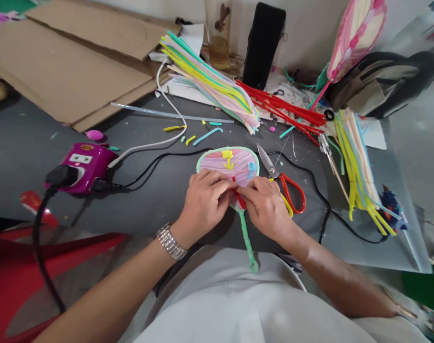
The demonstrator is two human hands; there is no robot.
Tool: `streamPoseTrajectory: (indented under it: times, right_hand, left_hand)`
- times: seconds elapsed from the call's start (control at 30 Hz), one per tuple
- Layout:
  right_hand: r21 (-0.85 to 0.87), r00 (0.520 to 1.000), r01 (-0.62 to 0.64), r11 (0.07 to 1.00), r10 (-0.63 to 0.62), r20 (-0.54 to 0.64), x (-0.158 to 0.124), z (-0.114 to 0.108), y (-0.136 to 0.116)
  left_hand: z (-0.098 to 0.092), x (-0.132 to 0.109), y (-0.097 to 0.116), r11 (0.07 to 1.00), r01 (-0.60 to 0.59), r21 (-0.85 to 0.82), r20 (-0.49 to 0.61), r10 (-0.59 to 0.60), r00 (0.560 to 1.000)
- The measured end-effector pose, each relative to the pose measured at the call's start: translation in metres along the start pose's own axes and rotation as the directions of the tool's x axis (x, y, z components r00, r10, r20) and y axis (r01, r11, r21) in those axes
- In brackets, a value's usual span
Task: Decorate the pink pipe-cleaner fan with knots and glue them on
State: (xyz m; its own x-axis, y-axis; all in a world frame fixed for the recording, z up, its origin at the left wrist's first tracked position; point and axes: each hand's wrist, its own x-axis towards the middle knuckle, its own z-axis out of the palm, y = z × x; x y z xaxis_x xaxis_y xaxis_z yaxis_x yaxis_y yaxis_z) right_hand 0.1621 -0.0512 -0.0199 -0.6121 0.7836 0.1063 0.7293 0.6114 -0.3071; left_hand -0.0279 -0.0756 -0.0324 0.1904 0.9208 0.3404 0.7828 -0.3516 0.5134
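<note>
The person's left hand [202,205] and right hand [265,207] are bending close together over a pipe-cleaner hand fan [228,164], which is lying flat on the dark grey counter [34,143] directly in front of the person. Both hands are curled rather than spread, their fingertips [224,184] meeting and pinching a short red pipe cleaner [240,200] at the base of the fan's pink striped face. A green-wrapped handle [247,238] is running from there toward the person's body, and a green border is edging the face, with small yellow and blue curls sitting on it. A metal-link wristwatch [170,242] is circling the left wrist. Just beside the right hand, a pair of red-handled scissors [290,193] is lying with its blades pointing away, and a yellow loop [286,205] is tucking partly under that hand. Beyond the fan, short cut pipe-cleaner pieces [202,136] are scattering across the counter, and long pastel bundles [209,81] and [359,166] are lying beside red pipe cleaners [281,107]. A magenta power socket [83,166] with a black plug is sitting to the left.
</note>
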Motion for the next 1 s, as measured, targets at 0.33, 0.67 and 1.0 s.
streamPoseTrajectory:
  times: [0.33,0.67,1.0]
  right_hand:
    - [0.294,0.990,-0.032,0.955,0.071,-0.123,-0.013,-0.005,0.002]
    - [0.301,0.989,-0.020,0.953,0.064,-0.135,-0.019,0.002,-0.004]
    - [0.135,0.965,0.065,0.989,-0.028,-0.259,-0.022,0.010,-0.009]
  left_hand:
    - [0.003,0.002,0.002,1.000,0.023,0.017,-0.005,-0.023,1.000]
    - [0.001,0.003,0.000,0.999,-0.019,0.037,0.030,0.017,0.999]
    - [-0.002,0.008,0.004,0.997,-0.033,0.070,0.067,0.029,0.997]
